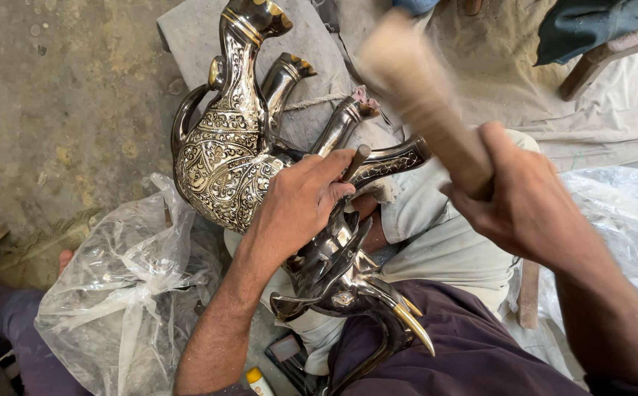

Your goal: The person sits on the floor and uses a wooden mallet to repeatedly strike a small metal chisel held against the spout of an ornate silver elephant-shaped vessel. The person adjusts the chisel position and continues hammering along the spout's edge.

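My left hand (300, 199) grips a thin dark chisel (355, 161), its tip set on a dark metal jug (337, 257) lying across my lap. That jug has a brass-coloured spout (412, 326) and an engraved neck (392, 160). My right hand (528, 202) holds a blurred wooden mallet (418, 95) raised above the chisel. Behind the left hand stands an engraved dark and silver jug (223, 158), upright, with a tall neck and a handle.
Two more dark jug necks (284, 77) lean on a grey cloth pad (194, 33). Crumpled clear plastic bags lie at the left (124, 290) and at the right (619, 220). A small white bottle (260, 383) lies by my leg. The floor (62, 88) is dusty concrete.
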